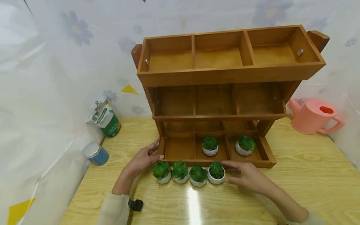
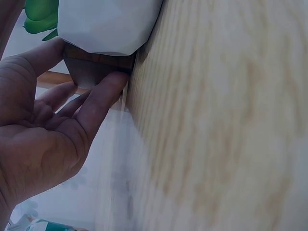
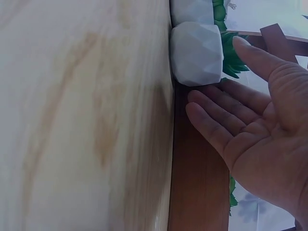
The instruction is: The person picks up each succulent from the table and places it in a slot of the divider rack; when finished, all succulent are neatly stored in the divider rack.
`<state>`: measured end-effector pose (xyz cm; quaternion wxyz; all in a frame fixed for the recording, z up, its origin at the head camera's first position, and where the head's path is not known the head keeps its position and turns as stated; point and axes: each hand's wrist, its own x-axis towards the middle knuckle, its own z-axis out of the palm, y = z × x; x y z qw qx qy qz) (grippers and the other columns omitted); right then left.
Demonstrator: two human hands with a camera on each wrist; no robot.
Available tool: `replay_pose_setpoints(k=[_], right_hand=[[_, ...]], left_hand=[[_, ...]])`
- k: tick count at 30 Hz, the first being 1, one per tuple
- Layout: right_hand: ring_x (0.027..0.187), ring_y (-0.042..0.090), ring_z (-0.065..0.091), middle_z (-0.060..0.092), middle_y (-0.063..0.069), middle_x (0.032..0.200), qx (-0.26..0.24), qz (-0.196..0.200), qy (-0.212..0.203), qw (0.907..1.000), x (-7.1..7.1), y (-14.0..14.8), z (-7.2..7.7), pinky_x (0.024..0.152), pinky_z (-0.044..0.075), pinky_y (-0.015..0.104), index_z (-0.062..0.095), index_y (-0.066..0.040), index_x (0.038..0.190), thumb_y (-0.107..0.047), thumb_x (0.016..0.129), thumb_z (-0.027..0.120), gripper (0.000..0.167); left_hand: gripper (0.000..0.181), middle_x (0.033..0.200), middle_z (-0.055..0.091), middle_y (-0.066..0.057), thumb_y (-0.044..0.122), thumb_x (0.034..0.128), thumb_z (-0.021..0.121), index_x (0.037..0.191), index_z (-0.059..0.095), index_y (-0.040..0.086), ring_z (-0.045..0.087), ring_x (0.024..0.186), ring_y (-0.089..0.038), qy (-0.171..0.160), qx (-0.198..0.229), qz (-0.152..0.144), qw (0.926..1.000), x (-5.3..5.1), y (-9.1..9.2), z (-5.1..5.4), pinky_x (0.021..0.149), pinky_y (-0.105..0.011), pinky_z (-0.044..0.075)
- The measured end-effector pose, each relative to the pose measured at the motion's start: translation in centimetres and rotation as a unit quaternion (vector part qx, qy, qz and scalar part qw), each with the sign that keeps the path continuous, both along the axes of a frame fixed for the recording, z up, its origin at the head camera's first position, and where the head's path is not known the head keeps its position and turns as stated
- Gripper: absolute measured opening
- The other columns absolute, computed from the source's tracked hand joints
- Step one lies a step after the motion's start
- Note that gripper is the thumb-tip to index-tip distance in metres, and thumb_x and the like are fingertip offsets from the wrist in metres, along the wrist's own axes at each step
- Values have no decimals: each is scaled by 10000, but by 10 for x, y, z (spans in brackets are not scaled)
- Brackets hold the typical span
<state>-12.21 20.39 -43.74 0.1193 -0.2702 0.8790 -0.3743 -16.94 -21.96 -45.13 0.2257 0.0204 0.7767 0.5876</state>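
Observation:
A brown three-tier wooden plant stand [image 1: 230, 75] stands on the table, each tier split into compartments. My left hand [image 1: 144, 158] holds the left front corner of its lowest tier, thumb at the front and fingers along the side [image 2: 94, 72]. Several small succulents in white faceted pots [image 1: 198, 175] line up before that tier. Beside the rightmost pot [image 3: 197, 55] is my right hand [image 1: 246, 176], fingers extended near the tier's front board and nothing in its grasp. Potted succulents also sit in the lowest tier's middle compartment [image 1: 210, 146] and right compartment [image 1: 245, 145].
A pink watering can [image 1: 313, 117] stands at the right, behind the stand's side. On the left are a clipped green-and-white bag [image 1: 105, 120] and a blue jar with a pale lid [image 1: 96, 153]. Patterned white sheeting hangs behind and to the left.

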Motion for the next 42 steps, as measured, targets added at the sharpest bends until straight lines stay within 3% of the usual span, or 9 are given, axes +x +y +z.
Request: replay_pose_setpoints(k=[13,20,30,37,42], right_hand=[[1063,217,721,709,73,1274,149,-54,237,9996,-2,-4,-4,873,589,335,645,-105,1353,-430,869,790,601],[1117,269,706,679,103,1330,331,12,306,9990,-1,-8,-6,906,582,398,616,-102,1389,-493,848,789,689],[1118,236,709,670,90,1349,422,60,188,9989,-4,-12,-10,909,584,363,591,-120,1417,-514,835,793,731],[1059,197,713,702,61,1270,584,200,408,9973,-5,-14,-8,863,588,339,594,-89,1376,-490,835,812,708],[992,115,704,724,24,1188,537,202,279,9980,-6,-14,-7,812,581,286,600,-80,1360,-477,831,821,698]], left_hand=[[808,1694,212,-101,274,981,697,1602,206,431,510,1393,-365,-13,25,31,10000,-1,0,0,1023,-496,518],[819,1685,224,-134,279,966,715,1598,218,433,514,1389,-364,-35,35,39,10000,0,0,3,1068,-554,476],[814,1682,238,-130,251,975,705,1601,216,425,495,1404,-372,-97,108,51,9999,1,1,2,1081,-568,459],[812,1681,237,-135,252,972,709,1599,224,429,496,1402,-376,-88,65,98,9999,2,1,2,1079,-576,457],[802,1680,248,-121,234,977,702,1596,232,434,505,1396,-369,-63,-2,140,9999,1,2,2,1059,-558,481]])
